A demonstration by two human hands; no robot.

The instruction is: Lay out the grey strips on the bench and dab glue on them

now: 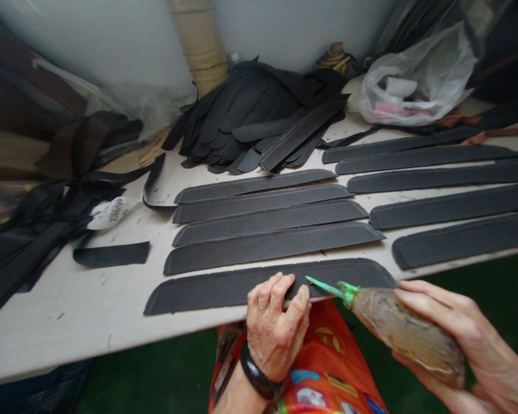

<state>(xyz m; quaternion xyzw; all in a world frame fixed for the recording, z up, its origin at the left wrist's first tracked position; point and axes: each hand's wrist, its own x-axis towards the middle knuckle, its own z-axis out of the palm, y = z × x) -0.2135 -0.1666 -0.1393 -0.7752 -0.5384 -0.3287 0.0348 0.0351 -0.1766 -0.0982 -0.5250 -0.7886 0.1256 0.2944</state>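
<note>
The glue bottle [408, 333], a cloudy squeeze bottle with a green nozzle, lies slanted in the right hand [470, 345], whose fingers wrap around its body in a firm grasp; the nozzle tip points left and rests at the near edge of the nearest dark strip [224, 287]. Just left of that tip, the left hand [276, 328] presses down on the same strip at the table edge [69, 322], fingers bent over it and holding nothing else, a black wristband [259, 376] at the wrist. Beyond both hands, further dark strips [267, 244] lie side by side in rows across the white table. Farther off past the left hand sits a heap of dark cut pieces [250, 115], and past the right hand a clear plastic bag [414, 80].
</note>
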